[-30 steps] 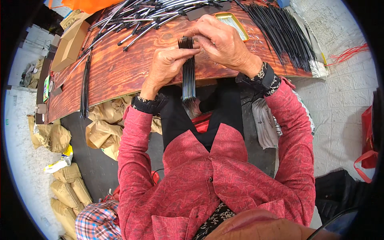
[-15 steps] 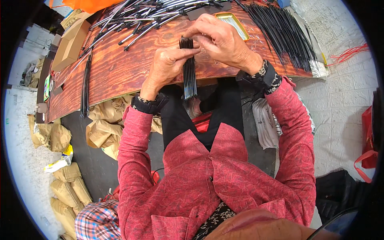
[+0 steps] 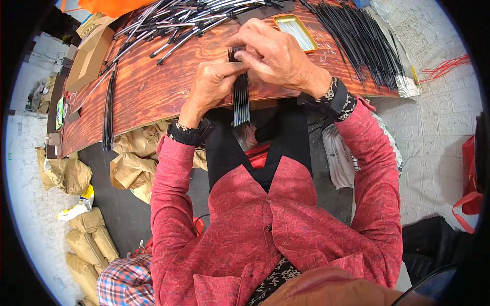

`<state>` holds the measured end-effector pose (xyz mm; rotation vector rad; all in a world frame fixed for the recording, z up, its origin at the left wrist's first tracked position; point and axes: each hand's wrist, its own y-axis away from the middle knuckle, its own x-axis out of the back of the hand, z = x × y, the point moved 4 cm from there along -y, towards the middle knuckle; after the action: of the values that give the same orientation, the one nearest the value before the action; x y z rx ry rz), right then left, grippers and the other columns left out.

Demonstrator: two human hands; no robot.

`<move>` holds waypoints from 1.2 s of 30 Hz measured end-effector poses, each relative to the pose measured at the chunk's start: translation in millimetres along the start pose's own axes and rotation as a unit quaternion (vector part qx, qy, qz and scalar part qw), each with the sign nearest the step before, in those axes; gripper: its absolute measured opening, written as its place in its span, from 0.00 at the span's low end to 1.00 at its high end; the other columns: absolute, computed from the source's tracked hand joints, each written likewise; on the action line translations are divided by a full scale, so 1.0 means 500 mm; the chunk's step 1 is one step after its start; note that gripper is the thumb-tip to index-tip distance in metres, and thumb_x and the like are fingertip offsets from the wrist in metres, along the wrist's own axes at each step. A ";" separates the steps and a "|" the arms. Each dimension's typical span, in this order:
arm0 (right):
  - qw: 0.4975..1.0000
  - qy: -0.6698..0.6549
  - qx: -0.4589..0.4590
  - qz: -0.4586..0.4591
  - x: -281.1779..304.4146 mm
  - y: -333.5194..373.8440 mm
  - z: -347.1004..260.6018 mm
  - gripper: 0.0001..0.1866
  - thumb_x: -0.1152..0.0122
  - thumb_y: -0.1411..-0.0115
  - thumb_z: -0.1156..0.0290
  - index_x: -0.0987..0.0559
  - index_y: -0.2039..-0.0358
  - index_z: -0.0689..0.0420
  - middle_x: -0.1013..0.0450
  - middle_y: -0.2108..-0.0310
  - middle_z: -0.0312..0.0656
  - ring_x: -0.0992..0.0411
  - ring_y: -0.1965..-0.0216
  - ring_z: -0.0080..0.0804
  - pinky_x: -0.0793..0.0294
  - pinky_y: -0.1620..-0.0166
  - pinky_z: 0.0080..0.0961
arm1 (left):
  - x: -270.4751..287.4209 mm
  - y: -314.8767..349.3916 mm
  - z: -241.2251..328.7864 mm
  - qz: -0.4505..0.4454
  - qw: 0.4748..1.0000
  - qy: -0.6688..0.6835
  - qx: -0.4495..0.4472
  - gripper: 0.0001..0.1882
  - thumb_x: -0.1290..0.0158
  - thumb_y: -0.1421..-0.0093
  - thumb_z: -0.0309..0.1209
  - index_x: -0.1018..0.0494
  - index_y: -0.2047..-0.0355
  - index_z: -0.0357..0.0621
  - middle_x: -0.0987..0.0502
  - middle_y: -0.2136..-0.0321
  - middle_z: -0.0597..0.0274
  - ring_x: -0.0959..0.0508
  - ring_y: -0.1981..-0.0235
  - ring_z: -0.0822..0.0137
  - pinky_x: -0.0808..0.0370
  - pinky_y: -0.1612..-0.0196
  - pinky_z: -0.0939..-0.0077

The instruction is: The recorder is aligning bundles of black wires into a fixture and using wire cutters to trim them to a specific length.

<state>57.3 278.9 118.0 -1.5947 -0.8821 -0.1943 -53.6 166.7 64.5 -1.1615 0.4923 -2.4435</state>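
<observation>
A flat row of thin black rods [image 3: 241, 99] hangs over the table's near edge, its lower ends above my lap. My left hand [image 3: 217, 84] pinches the row near its upper part, thumb lying across it. Over the upper ends my right hand [image 3: 278, 53] bends, with fingers and thumb closed at the tips; whatever is between them is too small or hidden to make out. Just beyond the right hand lies a yellow-rimmed tray [image 3: 297, 33] with thin pale pins or sticks in it. A few similar pale pieces are scattered on the wood beside it.
The wooden table [image 3: 163, 92] bears a heap of silver-and-black rods [image 3: 189, 25] at the back and many black rods [image 3: 357, 41] at the right. A small black bundle [image 3: 109, 112] overhangs the left edge, near a cardboard box [image 3: 92, 57]. Brown paper [image 3: 133, 166] lies below.
My right hand has shifted slightly left and now covers more of the rods' upper ends. The left hand keeps its pinch on the row.
</observation>
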 end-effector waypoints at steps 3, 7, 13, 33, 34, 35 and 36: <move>1.000 0.005 -0.010 0.003 -0.011 -0.001 -0.008 0.05 0.40 0.44 0.72 0.22 0.65 0.55 0.31 0.71 0.42 0.26 0.68 0.42 0.26 0.66 0.34 | -0.025 0.014 -0.016 -0.026 0.999 0.009 0.015 0.11 0.46 0.40 0.23 0.19 0.58 0.46 0.19 0.70 0.51 0.18 0.68 0.55 0.24 0.65 0.72; 1.000 -0.009 0.008 -0.022 -0.025 -0.004 0.002 0.07 0.37 0.45 0.74 0.22 0.65 0.58 0.30 0.70 0.42 0.27 0.67 0.41 0.28 0.65 0.32 | -0.058 0.022 -0.036 -0.069 0.995 0.064 0.014 0.12 0.47 0.39 0.23 0.20 0.57 0.44 0.18 0.70 0.51 0.18 0.68 0.61 0.24 0.64 0.73; 0.997 -0.019 0.043 -0.064 -0.005 -0.016 0.030 0.15 0.40 0.39 0.65 0.25 0.55 0.59 0.28 0.63 0.45 0.28 0.65 0.44 0.27 0.64 0.33 | -0.070 0.013 -0.059 -0.099 0.988 0.115 0.014 0.13 0.49 0.36 0.22 0.21 0.53 0.42 0.16 0.65 0.53 0.19 0.65 0.72 0.24 0.61 0.77; 0.875 -0.313 -0.290 -0.230 -0.158 0.313 -0.081 0.17 0.44 0.35 0.66 0.24 0.50 0.62 0.20 0.61 0.39 0.23 0.56 0.29 0.27 0.51 0.26 | -0.071 0.015 -0.096 0.010 0.989 0.142 0.029 0.14 0.50 0.33 0.24 0.22 0.50 0.42 0.17 0.59 0.62 0.20 0.57 0.74 0.24 0.51 0.81; 0.838 -0.371 -0.332 -0.224 -0.165 0.316 -0.081 0.17 0.45 0.34 0.66 0.25 0.49 0.62 0.20 0.59 0.39 0.23 0.56 0.28 0.27 0.50 0.26 | -0.069 0.013 -0.082 0.008 0.989 0.142 0.029 0.14 0.50 0.33 0.24 0.22 0.50 0.42 0.17 0.59 0.62 0.20 0.57 0.74 0.24 0.51 0.81; 0.796 -0.425 -0.372 -0.216 -0.171 0.320 -0.081 0.18 0.46 0.34 0.66 0.25 0.49 0.63 0.20 0.58 0.39 0.23 0.55 0.26 0.28 0.49 0.26 | -0.064 0.011 -0.066 0.007 0.990 0.140 0.017 0.14 0.51 0.33 0.24 0.22 0.49 0.42 0.17 0.59 0.60 0.19 0.59 0.71 0.24 0.55 0.79; 0.749 -0.478 -0.409 -0.208 -0.177 0.323 -0.083 0.18 0.47 0.33 0.66 0.25 0.48 0.63 0.20 0.57 0.39 0.24 0.54 0.25 0.28 0.48 0.26 | -0.055 0.007 -0.044 0.007 0.990 0.138 0.005 0.14 0.52 0.33 0.23 0.23 0.49 0.42 0.17 0.60 0.57 0.19 0.61 0.69 0.24 0.59 0.77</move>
<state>112.2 209.0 -48.5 -2.3220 -2.1913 -0.0511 -54.2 180.2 32.0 -0.8161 0.5653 -2.6031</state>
